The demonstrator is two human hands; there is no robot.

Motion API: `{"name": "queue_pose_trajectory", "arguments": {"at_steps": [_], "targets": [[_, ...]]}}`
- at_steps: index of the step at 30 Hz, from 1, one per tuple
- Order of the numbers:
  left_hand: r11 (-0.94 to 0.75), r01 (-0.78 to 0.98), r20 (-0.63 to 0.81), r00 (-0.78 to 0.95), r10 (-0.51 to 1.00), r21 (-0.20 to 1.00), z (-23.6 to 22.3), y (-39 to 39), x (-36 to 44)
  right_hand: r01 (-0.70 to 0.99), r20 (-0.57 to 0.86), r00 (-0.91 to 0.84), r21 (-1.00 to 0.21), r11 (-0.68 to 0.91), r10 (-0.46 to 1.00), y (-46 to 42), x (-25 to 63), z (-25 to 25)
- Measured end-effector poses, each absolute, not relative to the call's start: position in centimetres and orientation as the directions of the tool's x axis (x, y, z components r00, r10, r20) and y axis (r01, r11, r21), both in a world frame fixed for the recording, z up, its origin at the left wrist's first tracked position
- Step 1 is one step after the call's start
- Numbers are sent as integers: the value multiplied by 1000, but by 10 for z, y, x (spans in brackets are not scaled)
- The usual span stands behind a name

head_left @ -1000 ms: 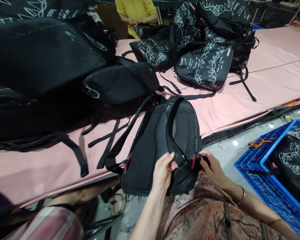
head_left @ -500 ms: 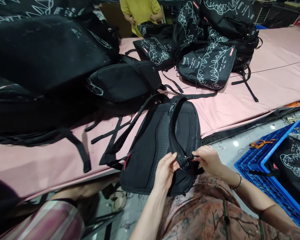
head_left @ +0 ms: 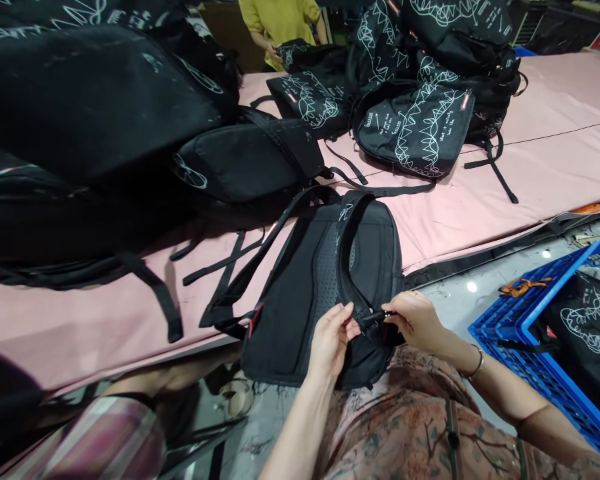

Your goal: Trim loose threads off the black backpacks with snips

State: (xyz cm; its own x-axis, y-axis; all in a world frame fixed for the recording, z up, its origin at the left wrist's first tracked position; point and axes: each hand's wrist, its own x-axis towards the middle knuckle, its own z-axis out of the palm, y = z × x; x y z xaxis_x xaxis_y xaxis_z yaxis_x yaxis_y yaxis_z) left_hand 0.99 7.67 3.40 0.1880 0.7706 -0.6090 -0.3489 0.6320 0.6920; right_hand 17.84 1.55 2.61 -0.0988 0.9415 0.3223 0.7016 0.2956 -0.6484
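Observation:
A black backpack [head_left: 300, 300] lies back-side up, half on the pink table [head_left: 540, 167] and half hanging over its front edge toward my lap. My left hand [head_left: 330, 340] pinches the lower end of its shoulder strap [head_left: 347, 267] at the buckle [head_left: 364, 317]. My right hand [head_left: 414, 321] is closed on the short webbing end beside that buckle, fingertips nearly touching the left hand's.
Heaps of black backpacks with white line print [head_left: 415, 127] cover the table's left and far side. A blue plastic crate [head_left: 545, 360] holding another bag stands on the floor at right. A person in a yellow top [head_left: 280, 23] handles a bag at the far edge. A striped sleeve [head_left: 110, 440] is at lower left.
My right hand has risen from the backpack's lower corner to the strap buckle and closed on the webbing there. The left hand has kept its pinch on the strap.

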Motion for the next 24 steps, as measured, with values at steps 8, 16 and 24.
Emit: {"name": "queue_pose_trajectory", "arguments": {"at_steps": [8, 16, 24], "targets": [[606, -392, -608, 136, 782, 692, 31, 78, 13, 420, 62, 87, -908, 20, 994, -8, 167, 2], [544, -425, -557, 107, 824, 723, 31, 74, 17, 326, 108, 55, -942, 85, 993, -11, 152, 1], [508, -495, -538, 94, 837, 704, 32, 71, 16, 297, -14, 23, -955, -20, 1000, 2, 162, 0]]}}
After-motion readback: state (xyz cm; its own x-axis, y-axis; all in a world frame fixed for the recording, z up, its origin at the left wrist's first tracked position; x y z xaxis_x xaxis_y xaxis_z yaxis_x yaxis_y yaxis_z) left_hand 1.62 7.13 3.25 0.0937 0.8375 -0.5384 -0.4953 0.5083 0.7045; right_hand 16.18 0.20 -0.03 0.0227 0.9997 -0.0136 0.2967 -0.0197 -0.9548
